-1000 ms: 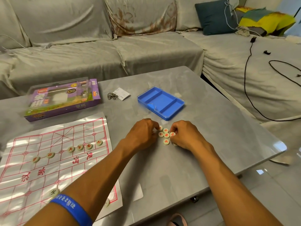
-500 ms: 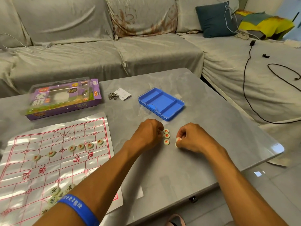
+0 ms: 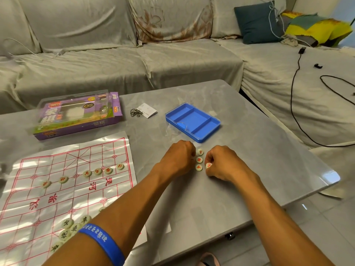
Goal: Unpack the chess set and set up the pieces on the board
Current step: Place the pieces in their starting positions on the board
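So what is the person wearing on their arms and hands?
Not much. Both forearms are bare, with no sleeves in view. The left hand and right hand have no gloves or rings that I can see. The left arm wears a bright blue rubbery wristband with small white printing, too blurry to read.

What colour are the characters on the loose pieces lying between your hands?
Red on pale cream discs, clearest in the head view.
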The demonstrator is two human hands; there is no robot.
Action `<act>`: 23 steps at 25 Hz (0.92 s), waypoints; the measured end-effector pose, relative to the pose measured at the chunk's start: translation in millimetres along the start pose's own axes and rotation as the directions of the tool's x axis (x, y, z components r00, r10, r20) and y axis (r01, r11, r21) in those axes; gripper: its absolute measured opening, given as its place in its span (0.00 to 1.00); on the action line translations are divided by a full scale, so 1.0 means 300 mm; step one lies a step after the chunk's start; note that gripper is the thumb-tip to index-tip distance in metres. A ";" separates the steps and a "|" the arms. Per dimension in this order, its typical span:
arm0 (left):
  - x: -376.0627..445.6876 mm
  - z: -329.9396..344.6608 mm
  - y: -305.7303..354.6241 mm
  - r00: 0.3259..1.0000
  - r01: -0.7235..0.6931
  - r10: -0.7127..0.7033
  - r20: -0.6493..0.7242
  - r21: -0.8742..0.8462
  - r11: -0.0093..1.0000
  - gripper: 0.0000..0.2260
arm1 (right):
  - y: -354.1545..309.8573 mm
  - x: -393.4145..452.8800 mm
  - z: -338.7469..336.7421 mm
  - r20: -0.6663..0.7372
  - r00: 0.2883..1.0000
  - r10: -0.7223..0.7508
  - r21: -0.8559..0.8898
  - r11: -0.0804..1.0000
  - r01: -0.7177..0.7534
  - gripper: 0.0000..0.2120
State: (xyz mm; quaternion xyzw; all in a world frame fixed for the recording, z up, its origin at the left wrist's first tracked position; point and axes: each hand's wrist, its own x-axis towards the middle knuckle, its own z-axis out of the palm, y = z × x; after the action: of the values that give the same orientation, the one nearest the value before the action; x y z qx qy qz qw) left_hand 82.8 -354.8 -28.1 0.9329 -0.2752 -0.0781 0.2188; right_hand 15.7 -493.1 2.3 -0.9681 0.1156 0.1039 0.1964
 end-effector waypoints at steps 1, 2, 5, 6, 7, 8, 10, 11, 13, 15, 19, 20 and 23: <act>-0.004 -0.001 -0.004 1.000 0.002 -0.002 -0.001 -0.003 1.000 0.12 | 0.001 -0.001 -0.001 -0.013 1.000 -0.013 0.042 0.999 0.014 0.09; -0.012 -0.003 -0.010 1.000 0.007 -0.007 0.002 -0.011 1.000 0.12 | 0.000 -0.004 -0.002 -0.033 0.999 -0.031 0.090 0.995 0.034 0.10; -0.044 -0.025 -0.046 1.000 0.016 -0.016 0.007 -0.017 1.000 0.13 | -0.018 -0.010 0.008 -0.105 0.990 -0.090 0.161 0.981 0.107 0.12; -0.057 -0.034 -0.058 1.000 0.018 -0.018 0.015 -0.011 1.000 0.13 | -0.027 -0.010 0.018 -0.113 0.987 -0.114 0.144 0.981 0.130 0.12; -0.070 -0.041 -0.069 0.999 0.021 -0.021 0.029 -0.003 1.000 0.13 | -0.037 -0.010 0.032 -0.111 0.984 -0.138 0.111 0.982 0.150 0.11; -0.081 -0.046 -0.076 0.999 0.022 -0.022 0.042 0.008 1.000 0.12 | -0.045 -0.009 0.045 -0.106 0.982 -0.159 0.072 0.983 0.167 0.10; -0.103 -0.046 -0.086 0.998 0.016 -0.017 0.052 0.027 1.000 0.12 | -0.055 -0.001 0.069 -0.104 0.978 -0.180 0.003 0.983 0.181 0.09; -0.116 -0.046 -0.091 0.999 0.014 -0.015 0.049 0.032 0.999 0.12 | -0.059 0.004 0.075 -0.103 0.979 -0.174 -0.021 0.985 0.173 0.09; -0.143 -0.049 -0.101 0.999 0.022 -0.023 0.038 0.035 0.999 0.12 | -0.070 0.011 0.072 -0.094 0.985 -0.146 -0.034 0.989 0.144 0.09; -0.174 -0.071 -0.117 0.999 0.032 -0.033 0.021 0.031 0.999 0.13 | -0.102 0.011 0.055 -0.079 0.988 -0.133 0.000 0.991 0.133 0.09; -0.263 -0.189 -0.186 0.995 0.073 -0.071 -0.063 0.032 0.997 0.13 | -0.280 0.004 0.044 -0.099 0.964 -0.247 0.093 0.962 0.256 0.14; -0.294 -0.227 -0.222 0.991 0.098 -0.094 -0.099 0.034 0.995 0.13 | -0.348 0.003 0.061 -0.097 0.949 -0.300 0.092 0.947 0.309 0.15; -0.375 -0.341 -0.379 0.941 0.225 -0.223 -0.254 -0.021 0.974 0.11 | -0.553 0.016 0.139 -0.066 0.904 -0.423 0.135 0.894 0.428 0.15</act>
State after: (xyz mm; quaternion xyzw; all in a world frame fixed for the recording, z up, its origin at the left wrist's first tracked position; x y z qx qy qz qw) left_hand 70.5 -170.2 14.7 0.9612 -0.1375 0.0192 0.2383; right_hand 57.7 -328.3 22.6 -0.9546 -0.0882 0.0329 0.2828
